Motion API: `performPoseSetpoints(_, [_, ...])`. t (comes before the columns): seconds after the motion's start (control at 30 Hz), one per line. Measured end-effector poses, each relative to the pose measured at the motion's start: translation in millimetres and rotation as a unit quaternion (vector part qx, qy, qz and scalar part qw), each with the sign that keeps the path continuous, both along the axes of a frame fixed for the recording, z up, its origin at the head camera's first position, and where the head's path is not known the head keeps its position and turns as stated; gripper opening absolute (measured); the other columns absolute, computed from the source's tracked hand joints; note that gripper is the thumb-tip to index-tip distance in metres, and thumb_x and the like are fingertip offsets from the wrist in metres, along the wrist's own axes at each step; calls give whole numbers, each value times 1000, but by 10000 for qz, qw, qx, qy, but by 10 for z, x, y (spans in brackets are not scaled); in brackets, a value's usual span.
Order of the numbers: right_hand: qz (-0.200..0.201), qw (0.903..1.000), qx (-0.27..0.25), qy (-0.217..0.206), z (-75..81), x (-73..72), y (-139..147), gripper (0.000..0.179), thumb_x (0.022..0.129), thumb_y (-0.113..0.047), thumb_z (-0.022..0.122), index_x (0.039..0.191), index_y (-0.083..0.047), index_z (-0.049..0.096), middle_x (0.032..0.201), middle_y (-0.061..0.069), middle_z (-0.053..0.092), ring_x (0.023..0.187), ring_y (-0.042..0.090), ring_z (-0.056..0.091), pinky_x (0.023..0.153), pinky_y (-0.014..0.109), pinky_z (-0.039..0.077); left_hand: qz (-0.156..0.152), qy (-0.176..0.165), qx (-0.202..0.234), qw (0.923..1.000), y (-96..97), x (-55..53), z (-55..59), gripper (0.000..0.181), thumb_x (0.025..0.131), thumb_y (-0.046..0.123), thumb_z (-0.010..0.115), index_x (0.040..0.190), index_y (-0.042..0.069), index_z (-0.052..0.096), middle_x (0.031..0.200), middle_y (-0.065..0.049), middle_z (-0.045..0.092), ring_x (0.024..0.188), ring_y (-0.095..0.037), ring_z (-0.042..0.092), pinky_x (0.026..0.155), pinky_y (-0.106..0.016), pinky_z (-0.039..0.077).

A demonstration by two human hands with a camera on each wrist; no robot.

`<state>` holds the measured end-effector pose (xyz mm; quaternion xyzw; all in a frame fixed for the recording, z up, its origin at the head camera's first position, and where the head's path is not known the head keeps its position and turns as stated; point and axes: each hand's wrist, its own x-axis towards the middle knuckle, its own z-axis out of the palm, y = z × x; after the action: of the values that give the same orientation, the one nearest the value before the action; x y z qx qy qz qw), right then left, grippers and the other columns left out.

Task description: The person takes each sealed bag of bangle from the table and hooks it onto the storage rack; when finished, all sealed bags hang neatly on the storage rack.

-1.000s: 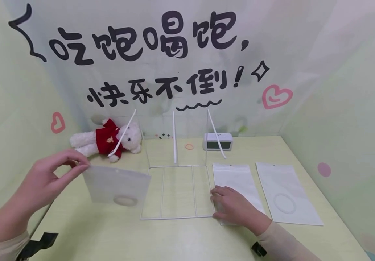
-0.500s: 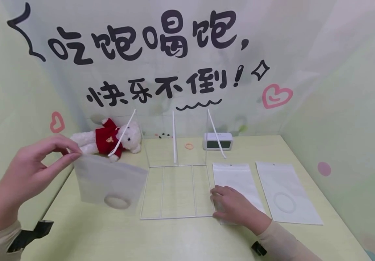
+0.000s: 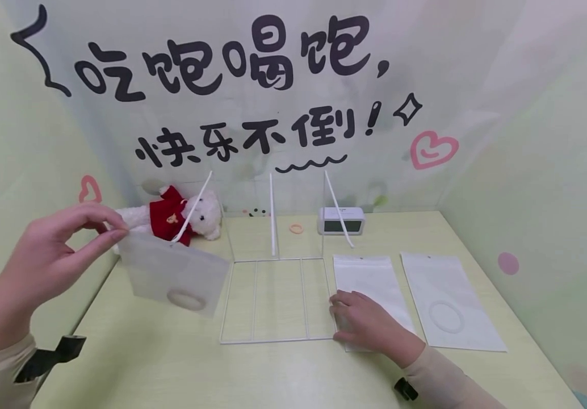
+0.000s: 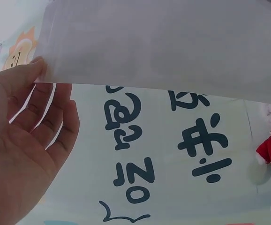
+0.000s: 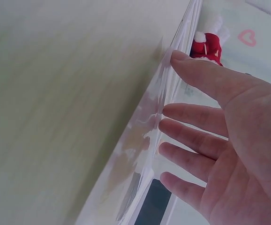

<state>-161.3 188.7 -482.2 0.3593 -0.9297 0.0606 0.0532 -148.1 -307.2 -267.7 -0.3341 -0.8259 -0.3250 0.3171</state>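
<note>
My left hand [image 3: 63,250] pinches the upper left corner of a translucent white zip bag [image 3: 145,267]. A pale ring [image 3: 186,299] shows through near the bag's bottom. The bag's top edge is at the tip of the left prong [image 3: 195,204] of a white wire display rack [image 3: 278,342]; whether the prong passes through the bag's hole is too small to tell. In the left wrist view the thumb lies against the bag [image 4: 149,42]. My right hand [image 3: 375,324] rests over the rack base's right edge, fingers fairly straight in the right wrist view, above a second white bag [image 3: 362,275].
A third bag [image 3: 441,275] lies at the right, with a ring [image 3: 447,317] inside. Behind the rack are a white digital clock [image 3: 342,214], a small orange ring [image 3: 296,229] and a plush bear [image 3: 163,218] in red. Printed cloth walls enclose the table [image 3: 252,380].
My left hand first moved left with the bag, then raised it slightly, bringing its top edge to the left prong's tip. The right hand and the rack have stayed in place.
</note>
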Motion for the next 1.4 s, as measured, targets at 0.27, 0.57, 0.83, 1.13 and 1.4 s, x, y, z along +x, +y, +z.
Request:
performPoseSetpoints(0.27, [-72,9999,-46,-140,-24,2,-17,45,80,-36,87,113,-8,76,130,8,67,121,26,63,107,43,53,61,2,100,9999,-1,-48,-1,18,80,-12,80,95,-5,73,97,14,72,88,4,63,84,-5,49])
performPoseSetpoints(0.57, [-33,9999,-106,6,-21,22,13,45,78,-34,88,113,-7,75,129,8,67,119,27,64,105,43,54,-8,-13,212,9998,52,-228,-80,30,71,-22,78,95,-4,74,94,11,72,88,2,64,84,-7,50])
performPoseSetpoints(0.83, [163,9993,-274,170,-40,10,24,45,78,-33,88,112,-7,75,127,8,68,115,26,65,102,42,55,419,-106,171,9989,8,-427,-187,35,72,-24,77,98,-1,74,97,18,68,88,7,61,83,-4,48])
performPoseSetpoints(1.13, [121,9995,-223,169,-68,0,20,45,78,-33,87,112,-7,75,128,8,67,118,26,64,104,43,53,745,-429,514,9950,49,-664,-261,19,84,-11,77,99,2,75,95,25,66,83,7,62,80,-3,48])
performPoseSetpoints(1.4, [105,9995,-219,182,-64,8,33,45,78,-32,87,113,-6,75,128,8,68,119,26,64,106,46,53,940,-893,731,9889,116,-790,-298,8,93,1,74,101,2,74,96,23,66,86,5,62,79,-3,48])
